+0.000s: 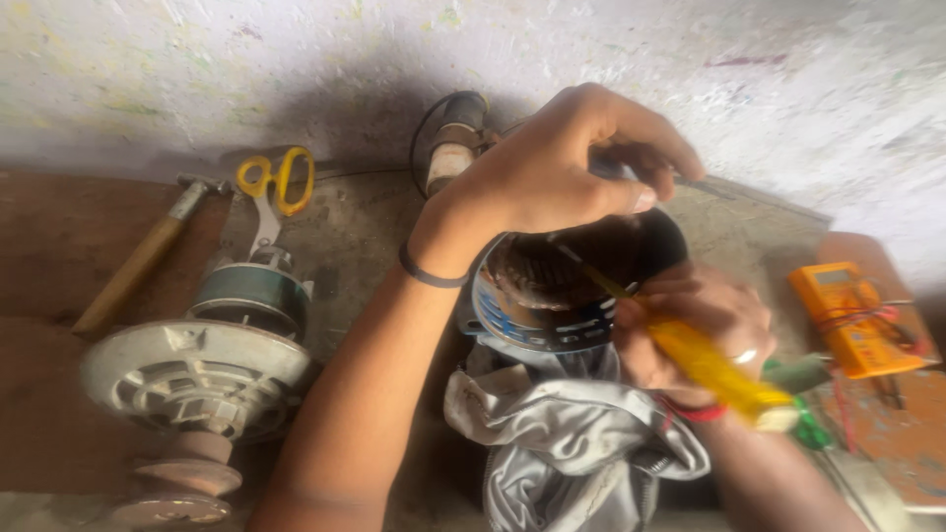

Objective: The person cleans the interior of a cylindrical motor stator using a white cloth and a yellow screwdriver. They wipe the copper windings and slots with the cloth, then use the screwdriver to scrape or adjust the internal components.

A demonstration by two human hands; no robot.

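Right hand point(705, 330) is closed around a yellow tool point(705, 360), its thin tip angled into the windings of the stator point(552, 296). Left hand point(562, 167) reaches over the top of the stator, fingers pinched on something thin and dark at the far rim (can't tell what, looks like a wire or strip).

The stator sits centre on the bench, on a grey cloth point(572, 443).

To do it well, I'd say: keep the tip shallow and level with the slot, pry against the core and not the copper, and let the left hand hold tension so nothing slips.

Further out: a meter point(847, 315) to the right, a rotor housing point(197, 379), scissors point(281, 182) and hammer point(138, 261) to the left.
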